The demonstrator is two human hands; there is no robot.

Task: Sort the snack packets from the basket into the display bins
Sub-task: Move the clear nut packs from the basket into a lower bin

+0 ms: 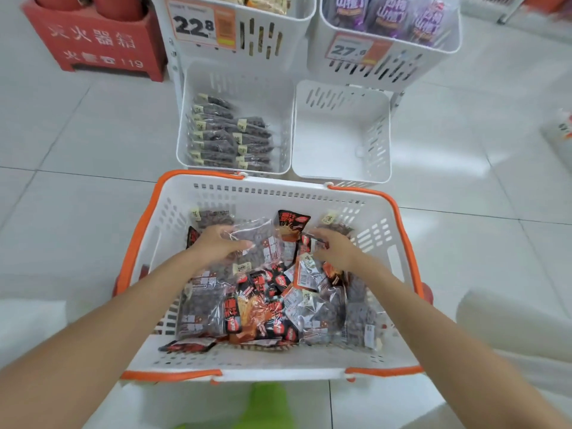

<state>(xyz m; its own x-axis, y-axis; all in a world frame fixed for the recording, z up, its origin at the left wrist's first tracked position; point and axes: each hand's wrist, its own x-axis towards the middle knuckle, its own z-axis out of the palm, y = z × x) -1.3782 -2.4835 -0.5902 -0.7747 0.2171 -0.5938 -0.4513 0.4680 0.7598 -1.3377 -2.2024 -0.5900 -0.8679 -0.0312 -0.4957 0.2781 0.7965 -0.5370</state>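
HANDS IN THE BASKET: Both hands are seen lowered into a white slotted plastic basket with orange rim (pixel 272 188), set on a pale tiled floor (pixel 77 125). At the basket's far side, a clear crinkly packet of dark snacks (pixel 257 232) is gripped by the left hand (pixel 216 244), with fingers and thumb closed narrowly round its edge. The right hand (pixel 334 249) is laid with curled fingers on the small red-and-black foil packets (pixel 292 224) towards the basket's far right. Whether one is actually pinched cannot be told. The two kinds are heaped and mixed across the basket's bottom.

Just beyond the basket's far rim, a white slotted display bin (pixel 182 128) is shown holding tidy rows of matching clear packets, and a second white slotted bin (pixel 340 140) is set beside it. The sorting is judged far from finished.

Trouble is expected mainly from the slippery film. A neighbouring red-and-black packet could be dragged up with the clear one and carried into the wrong bin. A lifted packet could also be caught on the basket's far rim and spilled onto the floor.
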